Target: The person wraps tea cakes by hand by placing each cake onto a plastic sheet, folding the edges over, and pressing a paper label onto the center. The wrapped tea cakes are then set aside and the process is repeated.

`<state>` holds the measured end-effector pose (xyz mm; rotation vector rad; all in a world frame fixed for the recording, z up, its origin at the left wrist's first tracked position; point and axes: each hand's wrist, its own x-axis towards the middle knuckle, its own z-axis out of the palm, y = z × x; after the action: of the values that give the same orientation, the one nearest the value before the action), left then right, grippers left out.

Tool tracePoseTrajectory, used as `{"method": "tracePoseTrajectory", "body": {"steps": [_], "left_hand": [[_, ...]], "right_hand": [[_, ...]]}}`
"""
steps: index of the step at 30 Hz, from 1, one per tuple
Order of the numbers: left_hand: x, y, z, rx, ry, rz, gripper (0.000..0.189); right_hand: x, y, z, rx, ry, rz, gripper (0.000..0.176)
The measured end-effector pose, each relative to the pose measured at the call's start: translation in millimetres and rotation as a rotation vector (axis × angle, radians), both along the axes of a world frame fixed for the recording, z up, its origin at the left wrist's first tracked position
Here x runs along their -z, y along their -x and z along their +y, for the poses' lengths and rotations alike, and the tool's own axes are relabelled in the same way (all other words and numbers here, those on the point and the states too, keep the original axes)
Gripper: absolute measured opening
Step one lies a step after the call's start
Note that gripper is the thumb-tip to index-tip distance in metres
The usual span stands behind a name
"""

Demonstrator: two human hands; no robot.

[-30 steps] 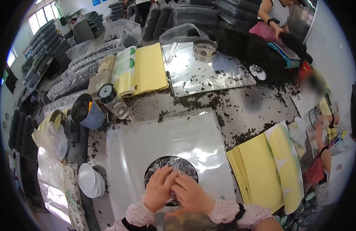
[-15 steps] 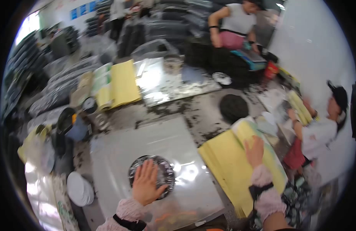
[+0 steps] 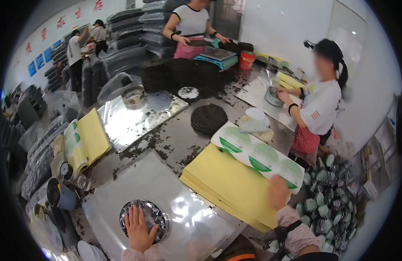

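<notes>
My left hand [image 3: 140, 230] lies flat, fingers stretched, on a round dark cake wrapped in clear shiny film [image 3: 159, 219]. The wrapped cake rests on a smooth grey sheet [image 3: 135, 180] on the table. My right hand [image 3: 278, 193] is smeared by motion at the near right end of a strip of white labels with green circles [image 3: 259, 154]. Whether its fingers hold anything does not show. The label strip lies curled along the far side of a stack of yellow paper sheets [image 3: 227, 187].
A bare dark cake [image 3: 208, 118] sits beyond the labels. A pile of wrapped cakes with green labels [image 3: 327, 204] lies at right. One co-worker [image 3: 318, 95] handles a clear-film package; another [image 3: 192, 26] stands at a scale [image 3: 216, 57]. A blue cup [image 3: 63, 195] stands at left.
The view has swung to the right, so the table appears shifted left. My left hand stays on the wrapped cake. My right hand has moved toward the near end of the label strip.
</notes>
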<state>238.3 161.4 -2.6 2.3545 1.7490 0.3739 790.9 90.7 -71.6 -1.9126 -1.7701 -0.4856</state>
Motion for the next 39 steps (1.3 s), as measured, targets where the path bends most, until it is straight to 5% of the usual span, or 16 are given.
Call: {"method": "tracePoseTrajectory", "body": {"steps": [2, 9, 12, 14, 15, 17, 19, 20, 22, 25, 28, 29, 35, 39], "left_hand": [[-1, -3, 4, -0.007, 0.007, 0.011, 0.086], [-7, -8, 0, -0.020, 0.060, 0.045, 0.085], [-9, -9, 0, -0.028, 0.060, 0.041, 0.084], [-9, -11, 2, -0.013, 0.074, 0.012, 0.083], [-11, -6, 0, -0.027, 0.084, 0.006, 0.082], [-5, -4, 1, -0.038, 0.101, -0.002, 0.082], [-7, -6, 1, -0.046, 0.063, 0.008, 0.075], [-10, -6, 2, -0.043, 0.057, 0.047, 0.071], [-7, -4, -3, -0.070, -0.021, 0.050, 0.071], [-2, -4, -2, -0.106, -0.065, 0.010, 0.069], [-7, 1, -3, -0.040, -0.076, -0.010, 0.065], [16, 10, 0, 0.038, -0.023, -0.271, 0.059], [34, 18, -8, 0.086, 0.033, -0.332, 0.054], [19, 15, -4, 0.010, -0.005, -0.371, 0.052]], "right_hand": [[-31, -38, -34, 0.106, -0.007, -0.222, 0.039], [-16, -47, -44, 0.102, -0.093, -0.139, 0.024], [-8, -51, -37, 0.287, -0.199, 0.530, 0.021], [-30, -81, -30, 0.378, -0.090, 0.706, 0.014], [-41, -145, -30, 0.484, 0.081, 0.245, 0.019], [-124, -217, -21, 0.498, -0.369, 0.431, 0.021], [-234, -103, 39, 0.288, -0.677, 0.415, 0.023], [-242, -82, 68, 0.246, -0.657, 0.478, 0.022], [-206, 18, 116, 0.376, -0.067, 0.115, 0.021], [-77, 217, 138, -0.527, 0.258, 0.284, 0.064], [-66, 329, 110, -1.168, 0.407, 0.303, 0.089], [-66, 339, 112, -1.191, 0.415, 0.236, 0.088], [-96, 361, 121, -1.164, 0.495, -0.042, 0.091], [-87, 390, 145, -1.318, 0.606, 0.494, 0.089]]}}
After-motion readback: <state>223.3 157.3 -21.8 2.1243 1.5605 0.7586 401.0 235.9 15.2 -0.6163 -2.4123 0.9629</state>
